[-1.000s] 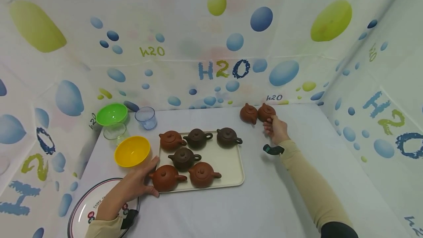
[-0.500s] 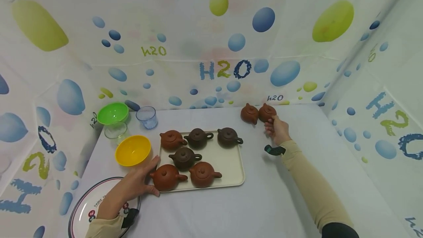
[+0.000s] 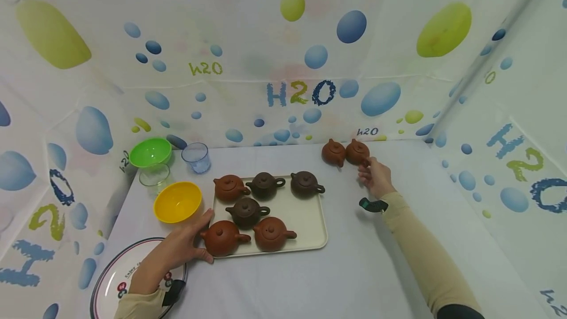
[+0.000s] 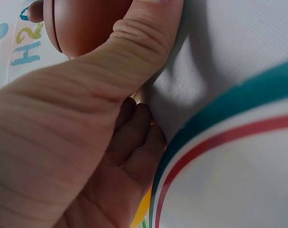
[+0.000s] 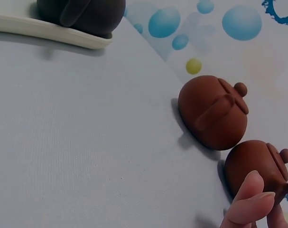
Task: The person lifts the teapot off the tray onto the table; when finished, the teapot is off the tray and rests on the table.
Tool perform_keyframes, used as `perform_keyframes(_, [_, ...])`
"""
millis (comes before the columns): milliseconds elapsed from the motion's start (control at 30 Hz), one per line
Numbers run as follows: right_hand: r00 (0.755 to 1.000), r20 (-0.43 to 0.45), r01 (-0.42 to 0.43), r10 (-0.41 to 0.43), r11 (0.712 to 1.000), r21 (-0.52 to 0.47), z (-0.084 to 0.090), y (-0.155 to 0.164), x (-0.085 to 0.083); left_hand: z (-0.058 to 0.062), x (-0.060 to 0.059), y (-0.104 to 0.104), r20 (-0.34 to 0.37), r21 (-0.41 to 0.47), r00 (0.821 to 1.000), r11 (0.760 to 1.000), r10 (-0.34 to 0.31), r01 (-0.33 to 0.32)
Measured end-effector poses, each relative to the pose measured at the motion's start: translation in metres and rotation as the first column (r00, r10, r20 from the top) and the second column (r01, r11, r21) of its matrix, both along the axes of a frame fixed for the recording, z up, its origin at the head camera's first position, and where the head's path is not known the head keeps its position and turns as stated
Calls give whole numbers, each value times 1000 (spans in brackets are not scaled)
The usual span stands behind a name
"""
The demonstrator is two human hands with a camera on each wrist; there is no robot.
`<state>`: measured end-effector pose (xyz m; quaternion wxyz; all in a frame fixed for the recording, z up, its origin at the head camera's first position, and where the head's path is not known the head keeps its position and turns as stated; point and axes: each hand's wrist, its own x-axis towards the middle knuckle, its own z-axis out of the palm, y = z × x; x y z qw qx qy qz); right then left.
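A cream tray (image 3: 305,220) carries several clay teapots, red-brown and dark brown. My left hand (image 3: 186,247) grips the tray's front left corner. Its thumb lies beside a red-brown teapot (image 3: 223,238). In the left wrist view the thumb (image 4: 110,71) lies against that teapot (image 4: 87,21) and the fingers curl under. Two more red-brown teapots (image 3: 333,152) (image 3: 357,151) stand on the table at the back right. My right hand (image 3: 374,176) is just in front of the right one (image 5: 255,166), fingers relaxed, fingertips (image 5: 250,199) at its near side.
A yellow bowl (image 3: 177,202), a clear glass (image 3: 154,175), a green bowl (image 3: 150,152) and a bluish cup (image 3: 196,157) stand left of the tray. A striped plate (image 3: 110,279) lies at the front left. Printed curtain walls enclose the table on three sides.
My right hand has drawn back a little to the right, away from the right-hand teapot it was touching. The left hand and tray have stayed put.
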<state>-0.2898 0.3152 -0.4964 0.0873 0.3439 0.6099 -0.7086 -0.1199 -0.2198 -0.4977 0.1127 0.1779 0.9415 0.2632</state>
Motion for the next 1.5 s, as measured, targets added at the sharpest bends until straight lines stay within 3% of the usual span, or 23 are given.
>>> perform_keyframes(300, [998,-68,15,-19,999,-47,5,0,16,-2,2,-2,-12,1,1000,1000,-3,3])
perform_keyframes(500, [997,-47,46,-53,989,-137,12,-4,32,-2,1,-2,-18,5,1000,1000,-4,4])
perform_keyframes(633, [998,-68,-7,-5,986,-169,13,-12,44,-1,1,-2,-15,1,1000,1000,1,-1])
perform_keyframes(800, [983,-108,-155,145,984,-88,10,-31,57,1,1,-2,-17,8,1000,1000,-1,1])
perform_keyframes(967, [934,-131,-327,332,943,56,7,-50,67,1,2,-2,-19,15,1000,1000,-4,4])
perform_keyframes(1100, [865,-89,-466,493,857,220,8,-63,72,0,2,-1,-1,11,1000,1000,3,-3])
perform_keyframes(1233, [800,-65,-555,596,777,296,10,-74,74,1,1,-1,8,11,1000,1000,6,-6])
perform_keyframes(1367, [761,-80,-601,644,746,288,7,-85,71,1,1,-2,10,9,1000,1000,6,-6])
perform_keyframes(1500, [759,-70,-612,648,745,264,0,-91,66,1,1,-1,10,9,1000,1000,8,-9])
